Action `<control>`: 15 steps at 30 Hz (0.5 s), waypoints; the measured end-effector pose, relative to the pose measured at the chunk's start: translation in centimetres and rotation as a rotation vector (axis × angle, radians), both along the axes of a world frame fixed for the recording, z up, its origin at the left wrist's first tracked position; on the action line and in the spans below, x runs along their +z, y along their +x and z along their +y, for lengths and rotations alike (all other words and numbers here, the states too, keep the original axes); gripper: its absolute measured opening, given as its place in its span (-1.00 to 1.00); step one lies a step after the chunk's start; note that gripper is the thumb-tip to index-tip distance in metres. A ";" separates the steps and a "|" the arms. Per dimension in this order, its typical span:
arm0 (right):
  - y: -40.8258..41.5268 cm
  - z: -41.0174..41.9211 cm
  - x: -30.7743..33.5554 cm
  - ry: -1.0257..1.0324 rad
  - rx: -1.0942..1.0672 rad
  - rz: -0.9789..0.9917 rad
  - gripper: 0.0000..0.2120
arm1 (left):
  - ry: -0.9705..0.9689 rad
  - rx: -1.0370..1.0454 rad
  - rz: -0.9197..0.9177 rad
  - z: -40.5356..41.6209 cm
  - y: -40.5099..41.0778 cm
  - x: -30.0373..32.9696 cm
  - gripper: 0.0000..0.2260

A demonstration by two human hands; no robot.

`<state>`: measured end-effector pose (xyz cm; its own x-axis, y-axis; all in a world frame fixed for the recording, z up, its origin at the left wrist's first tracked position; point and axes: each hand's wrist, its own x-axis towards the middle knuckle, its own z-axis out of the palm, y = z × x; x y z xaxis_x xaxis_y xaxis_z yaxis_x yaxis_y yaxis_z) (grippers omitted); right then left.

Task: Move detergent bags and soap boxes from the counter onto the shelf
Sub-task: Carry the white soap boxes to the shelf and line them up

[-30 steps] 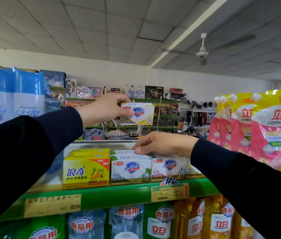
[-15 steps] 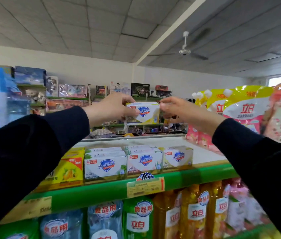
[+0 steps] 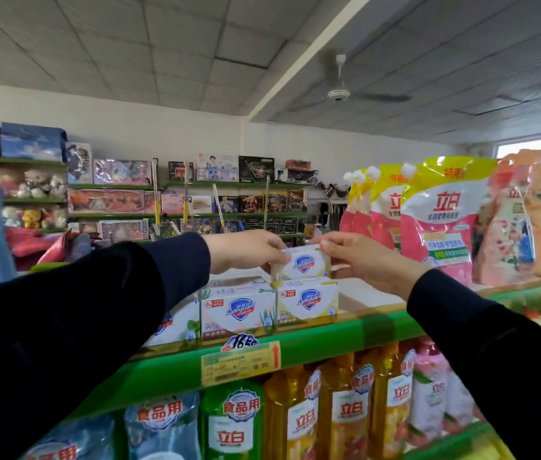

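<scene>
A white and yellow Safeguard soap box is held between both hands just above the top shelf. My left hand grips its left end and my right hand pinches its right end. Its lower edge sits right at the top of another yellow-trimmed Safeguard box standing on the shelf. A green-trimmed Safeguard box stands to the left of that one, and a further box is partly hidden behind my left sleeve. Pink and yellow detergent bags stand upright at the shelf's right.
The shelf's green front edge carries a yellow price tag. Bottles and refill pouches fill the shelf below. Pink floral bags stand at far right. Toy boxes line green wall shelves behind. A ceiling fan hangs overhead.
The held soap box has come down from well above the shelf onto the row of boxes. My right hand, which rested on the shelved boxes a second ago, now holds the box's right end.
</scene>
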<state>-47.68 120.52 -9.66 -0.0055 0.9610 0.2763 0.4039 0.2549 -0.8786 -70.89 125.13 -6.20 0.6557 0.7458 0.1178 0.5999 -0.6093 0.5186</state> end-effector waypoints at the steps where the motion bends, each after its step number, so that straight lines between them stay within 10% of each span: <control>1: -0.1 0.0 -0.4 -0.034 -0.001 -0.016 -0.76 | -0.001 0.003 0.042 0.1 0.1 -0.2 -0.71; 15: -0.9 -1.9 -1.7 -0.246 0.074 0.078 -0.37 | -0.063 0.101 0.235 -0.3 -1.2 -0.5 -0.75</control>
<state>-48.53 118.64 -11.34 -0.0661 0.9971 0.0369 0.3212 0.0563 -0.9453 -72.04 124.83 -6.68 0.5811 0.8101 -0.0779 0.7647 -0.5107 0.3931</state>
